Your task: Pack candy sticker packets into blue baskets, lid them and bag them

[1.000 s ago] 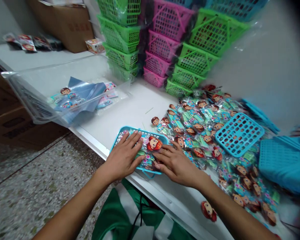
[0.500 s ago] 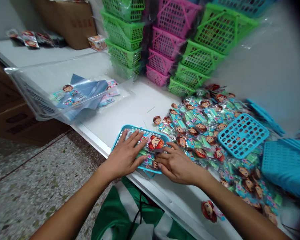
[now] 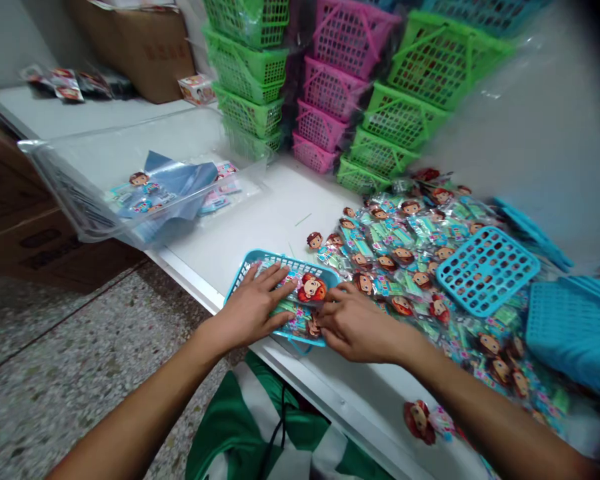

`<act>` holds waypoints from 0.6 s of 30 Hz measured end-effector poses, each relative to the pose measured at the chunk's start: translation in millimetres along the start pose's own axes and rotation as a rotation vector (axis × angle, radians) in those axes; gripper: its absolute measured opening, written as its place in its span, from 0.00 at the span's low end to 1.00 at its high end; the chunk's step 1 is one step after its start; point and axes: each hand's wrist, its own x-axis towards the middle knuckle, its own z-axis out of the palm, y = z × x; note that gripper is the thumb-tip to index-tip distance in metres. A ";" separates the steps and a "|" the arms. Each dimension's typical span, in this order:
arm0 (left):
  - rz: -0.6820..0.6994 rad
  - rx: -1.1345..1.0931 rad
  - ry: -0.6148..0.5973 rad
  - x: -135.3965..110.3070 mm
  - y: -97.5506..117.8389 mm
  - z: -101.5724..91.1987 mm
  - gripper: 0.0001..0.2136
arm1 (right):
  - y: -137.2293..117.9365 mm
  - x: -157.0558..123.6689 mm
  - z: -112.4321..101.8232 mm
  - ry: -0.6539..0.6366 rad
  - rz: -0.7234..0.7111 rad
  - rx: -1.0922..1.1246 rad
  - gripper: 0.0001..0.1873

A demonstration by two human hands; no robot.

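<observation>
We log the blue basket (image 3: 305, 265) filled with cartoon-face packets (image 3: 311, 288), perforated lid (image 3: 488, 271) off on the loose packets (image 3: 403, 257), our left hand (image 3: 251, 304) spread, right hand (image 3: 359, 324) curled, its hold unclear.

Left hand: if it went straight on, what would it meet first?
The left hand would likely meet the blue basket's far rim, though the hand's height over it is unclear.

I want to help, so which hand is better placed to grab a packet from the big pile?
Probably the right hand: it is at the end of the blue basket nearest the cartoon-character packet pile. The left hand lies over packets at the opposite end.
</observation>
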 end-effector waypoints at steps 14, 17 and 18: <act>0.009 -0.012 -0.035 1.2 0.1 -0.6 0.29 | 6.6 26.0 16.3 0.342 0.086 0.025 0.22; 0.002 -0.046 -0.049 0.7 -0.5 1.7 0.33 | 5.1 42.7 30.8 0.282 0.119 -0.045 0.23; -0.006 -0.056 -0.050 0.8 -1.1 2.5 0.34 | 4.5 46.1 34.8 0.263 0.136 -0.069 0.23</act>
